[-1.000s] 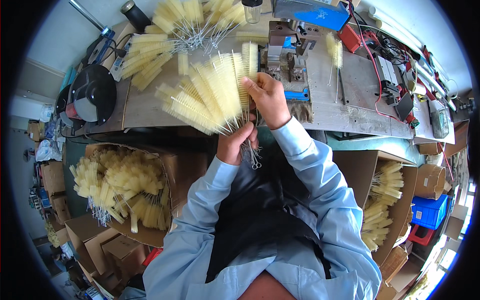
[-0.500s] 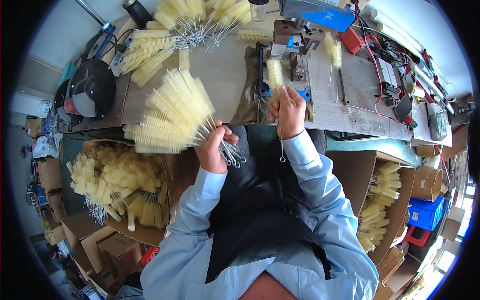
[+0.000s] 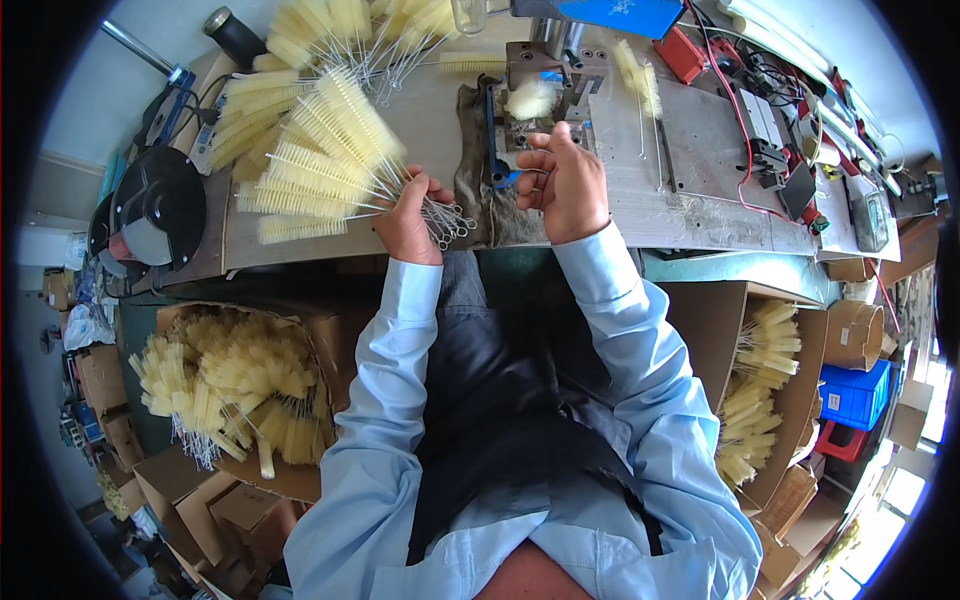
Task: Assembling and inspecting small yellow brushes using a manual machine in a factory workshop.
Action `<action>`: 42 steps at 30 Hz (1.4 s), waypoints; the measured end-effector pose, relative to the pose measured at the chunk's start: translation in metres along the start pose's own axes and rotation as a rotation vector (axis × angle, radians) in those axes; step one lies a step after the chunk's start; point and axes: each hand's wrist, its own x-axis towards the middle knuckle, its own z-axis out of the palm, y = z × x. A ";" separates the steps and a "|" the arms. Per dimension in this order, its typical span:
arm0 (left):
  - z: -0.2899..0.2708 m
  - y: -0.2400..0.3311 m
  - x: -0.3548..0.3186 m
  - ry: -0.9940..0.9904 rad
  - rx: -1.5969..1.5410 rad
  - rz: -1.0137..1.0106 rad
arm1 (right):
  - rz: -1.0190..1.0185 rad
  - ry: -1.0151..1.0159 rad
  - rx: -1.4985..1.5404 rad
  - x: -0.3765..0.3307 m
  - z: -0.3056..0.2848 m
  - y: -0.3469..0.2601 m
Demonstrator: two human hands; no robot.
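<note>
My left hand (image 3: 408,218) is closed round the twisted wire stems of a fanned bundle of tube brushes (image 3: 330,150), cream bristles pointing up and left, wire loops sticking out at the right. My right hand (image 3: 568,188) is in front of the small metal press (image 3: 560,70), palm turned inward, fingers loosely curled and apart, with nothing visible between them. Just beyond its fingertips, a single brush (image 3: 532,100) shows as a blurred pale tuft at the press. Its stem does not show, and I cannot tell what supports it.
More brushes (image 3: 300,35) lie in a pile at the back left of the bench. Two brushes (image 3: 640,85) lie right of the press. A black round-housed machine (image 3: 155,215) stands far left. Cardboard boxes of brushes (image 3: 235,370) (image 3: 755,390) stand below the bench's front edge on both sides.
My right hand has opened from its pinch on the single brush, which has moved away toward the press. My left hand has moved forward over the bench with the bundle.
</note>
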 end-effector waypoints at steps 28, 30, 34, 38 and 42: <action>-0.004 0.000 -0.003 -0.062 0.075 0.006 | 0.266 -0.401 -0.075 0.007 0.002 -0.012; -0.004 0.000 -0.003 -0.066 0.080 0.002 | 0.246 -0.411 -0.056 0.004 0.001 -0.011; -0.006 -0.001 -0.002 -0.093 0.084 0.032 | 0.173 -0.314 0.045 -0.014 -0.012 0.000; -0.008 -0.003 -0.001 -0.081 0.077 0.020 | 0.050 -0.221 0.139 -0.018 -0.038 0.001; -0.008 -0.004 -0.002 -0.088 0.096 0.038 | 0.023 -0.228 0.195 -0.005 -0.052 -0.006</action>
